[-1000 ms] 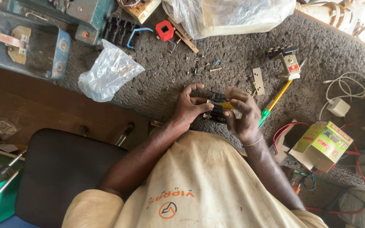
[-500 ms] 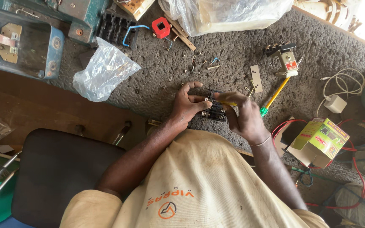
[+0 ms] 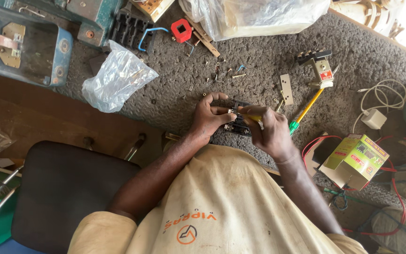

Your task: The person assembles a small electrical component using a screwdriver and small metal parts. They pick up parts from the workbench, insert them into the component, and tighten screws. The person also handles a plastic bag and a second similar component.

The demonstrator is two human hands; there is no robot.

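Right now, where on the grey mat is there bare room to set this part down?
Bare mat lies between the crumpled plastic bag and the left hand. It is crowded with loose screws above the hands, and the yellow-handled screwdriver lies to the right.

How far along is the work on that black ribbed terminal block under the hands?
Seemingly mid-way. Done: nothing clearly; the block's state is hidden. In hand: left hand steadies the black ribbed terminal block while right hand works a yellow-handled tool at it. Left: small loose screws and a pale metal plate lie unused on the grey mat.

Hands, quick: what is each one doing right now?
Left hand: fingers pinched on a small metal part.
Right hand: closed around a yellow-handled tool, over the black component.
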